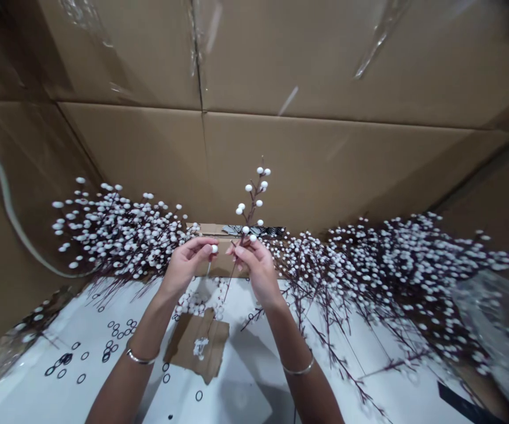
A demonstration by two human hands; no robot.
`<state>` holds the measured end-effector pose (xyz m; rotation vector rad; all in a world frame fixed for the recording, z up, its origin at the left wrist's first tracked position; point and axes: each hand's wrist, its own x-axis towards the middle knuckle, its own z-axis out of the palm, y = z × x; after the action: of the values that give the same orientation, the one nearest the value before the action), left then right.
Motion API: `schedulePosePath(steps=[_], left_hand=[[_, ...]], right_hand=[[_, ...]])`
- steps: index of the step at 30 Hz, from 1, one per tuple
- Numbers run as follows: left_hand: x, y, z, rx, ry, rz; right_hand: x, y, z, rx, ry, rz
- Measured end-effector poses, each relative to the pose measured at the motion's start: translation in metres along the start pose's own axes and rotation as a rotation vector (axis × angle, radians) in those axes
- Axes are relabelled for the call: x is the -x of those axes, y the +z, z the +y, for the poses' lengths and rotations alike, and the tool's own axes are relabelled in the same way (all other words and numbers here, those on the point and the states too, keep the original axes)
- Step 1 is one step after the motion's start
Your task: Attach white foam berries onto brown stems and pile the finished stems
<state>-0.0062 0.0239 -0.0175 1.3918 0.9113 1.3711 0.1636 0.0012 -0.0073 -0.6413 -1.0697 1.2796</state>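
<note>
My right hand (261, 268) pinches an artificial berry branch (254, 206), which stands upright above the fingers. Round white berries sit along its brown twigs, and its thin stem runs down below my hand. Between thumb and fingertips, my left hand (182, 264) grips a single white berry (214, 249), a short gap from the branch. A pale thin line hangs under that berry; I cannot tell what it is. Below my hands, loose white berries (199, 299) lie beside a torn cardboard piece (199, 344) with a whitish blob (200, 347) on it.
A pile of berried branches (124, 232) stands at the left, a larger heap (387, 265) at the right. Bare twigs (338, 362) and black rings (111, 341) lie on the white table (254, 377). A cardboard wall (303, 159) rises behind. Clear plastic (493, 324) lies right.
</note>
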Motion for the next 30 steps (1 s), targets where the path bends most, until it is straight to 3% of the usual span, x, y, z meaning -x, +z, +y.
schedulePosePath(steps=[5, 18, 30], left_hand=[[0.007, 0.008, 0.005, 0.247, -0.009, 0.069], [0.014, 0.02, 0.006, 0.204, 0.028, 0.211], [0.017, 0.023, 0.005, 0.185, 0.049, 0.224]], right_hand=[[0.008, 0.012, 0.003, 0.13, -0.053, -0.1], [0.009, 0.014, 0.009, 0.198, -0.122, -0.094], [0.007, 0.011, 0.014, 0.188, -0.135, -0.085]])
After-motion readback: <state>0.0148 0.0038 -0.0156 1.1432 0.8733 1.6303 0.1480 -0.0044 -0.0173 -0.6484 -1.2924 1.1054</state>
